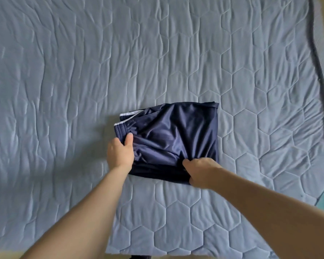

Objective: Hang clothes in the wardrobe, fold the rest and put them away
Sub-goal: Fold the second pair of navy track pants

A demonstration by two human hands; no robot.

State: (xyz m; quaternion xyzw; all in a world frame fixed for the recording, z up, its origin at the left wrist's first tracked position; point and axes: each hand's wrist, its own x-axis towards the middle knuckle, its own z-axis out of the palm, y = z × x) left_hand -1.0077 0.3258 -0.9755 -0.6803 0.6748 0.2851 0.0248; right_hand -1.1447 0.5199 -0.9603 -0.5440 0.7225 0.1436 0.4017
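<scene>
From the head camera, dark blue shorts (173, 139) with white stripes lie folded in the middle of a grey quilted bed cover (82, 71). The left hand (121, 153) grips the left edge of the shorts, thumb on top, and the right hand (200, 171) pinches the near edge with curled fingers

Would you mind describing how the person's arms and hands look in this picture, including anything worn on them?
Both forearms are bare as far as the frame shows, with no sleeves in view. The left hand and right hand wear no gloves, and no watch, bracelet or ring shows. Fingernails on the visible thumbs look short and unpainted.
</scene>
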